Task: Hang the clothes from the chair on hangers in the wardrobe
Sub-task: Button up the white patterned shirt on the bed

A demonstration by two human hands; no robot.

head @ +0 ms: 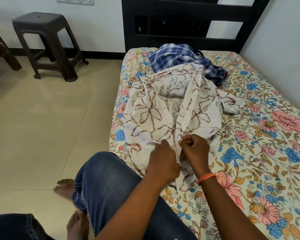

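On bed: white shirt [171, 108] | left hand [163, 161], right hand [195, 148] pinch its front edges

On the bed [249, 153] lie 2 garments: 1 white patterned shirt [163, 104] and, behind it, 1 blue checked shirt [173, 56]. 2 hands work there, left hand [163, 161] and right hand [196, 148]. 1 plastic stool [47, 44] stands left of the bed.

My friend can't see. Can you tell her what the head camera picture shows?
Both hands, left hand and right hand, pinch the front edges of a white patterned shirt spread on a flowered bed. A blue checked garment lies behind it.
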